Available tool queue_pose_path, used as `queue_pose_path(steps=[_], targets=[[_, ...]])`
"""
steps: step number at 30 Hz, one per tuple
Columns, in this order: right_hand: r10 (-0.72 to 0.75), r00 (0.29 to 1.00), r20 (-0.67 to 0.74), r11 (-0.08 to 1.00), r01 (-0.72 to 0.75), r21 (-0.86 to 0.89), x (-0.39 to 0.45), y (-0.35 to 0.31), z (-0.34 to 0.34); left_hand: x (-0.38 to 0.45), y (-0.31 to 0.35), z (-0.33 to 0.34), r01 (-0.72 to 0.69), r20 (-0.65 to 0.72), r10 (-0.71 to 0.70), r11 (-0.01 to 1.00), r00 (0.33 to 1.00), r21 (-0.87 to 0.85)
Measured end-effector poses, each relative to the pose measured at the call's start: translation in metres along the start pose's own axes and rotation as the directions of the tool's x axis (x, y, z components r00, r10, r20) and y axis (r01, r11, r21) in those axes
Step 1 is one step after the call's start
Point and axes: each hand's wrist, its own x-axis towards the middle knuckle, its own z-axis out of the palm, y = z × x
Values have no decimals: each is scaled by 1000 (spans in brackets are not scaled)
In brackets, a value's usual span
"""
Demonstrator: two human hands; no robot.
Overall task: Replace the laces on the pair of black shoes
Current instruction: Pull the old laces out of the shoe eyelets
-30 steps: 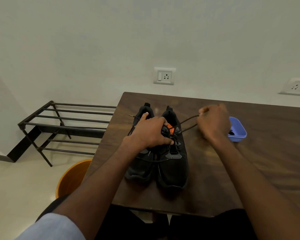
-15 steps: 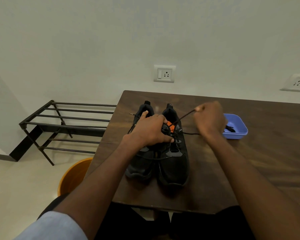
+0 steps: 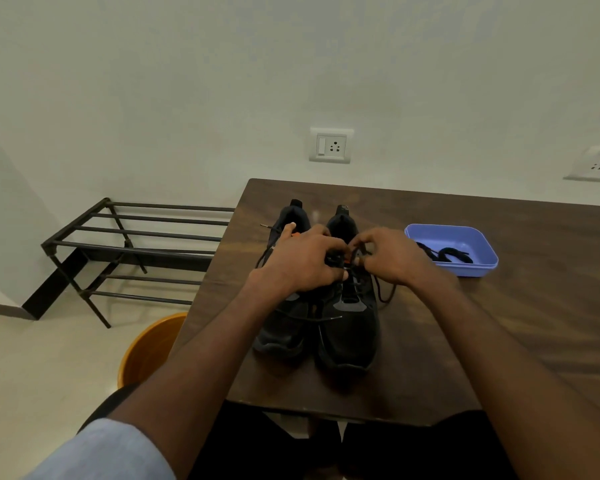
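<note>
Hands (image 3: 347, 259) pinching lace (image 3: 383, 296) on shoes (image 3: 347, 327), blue tray (image 3: 478, 268) holding laces (image 3: 445, 255)

Two shoes (image 3: 319, 306) stand side by side near the left edge of the tabletop (image 3: 499, 323). A tray (image 3: 465, 268) with laces (image 3: 445, 255) in it lies to their right, toward the far edge. Left of the table stand a rack (image 3: 136, 251) and, nearer, a bucket (image 3: 146, 351) on the floor.

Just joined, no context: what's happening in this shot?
A person is lacing a pair of black shoes standing side by side on a wooden table. The left hand steadies the shoes near the tongue of the right-side one, while the right hand pinches a black lace at its upper eyelets. A loop of that lace hangs off the shoe's side. More black laces lie in a blue tray to the right.
</note>
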Motion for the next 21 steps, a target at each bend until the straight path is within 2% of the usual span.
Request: queue_pose_path(steps=[2,6,8,11,14,21], targets=[[11,1000,-1,1000,-11,6,-2,5,-3,1,3,1,-17,-20,17,1000,1000,18],[-54,973,226,987,18,161,-4,14,0,0,11,4,-8,-88,12,999,996,42],[-32,960,279,998,15,62,-5,14,6,0,12,7,-4,-137,10,999,990,44],[26,981,194,995,-6,-103,-3,4,18,-1,13,13,-65,-218,80,995,973,76],[37,991,127,990,-19,-139,2,0,22,1,18,17,-71,-289,96,993,953,94],[41,995,91,997,-35,-69,9,-4,30,4,10,16,-28,-290,-25,984,957,-176]])
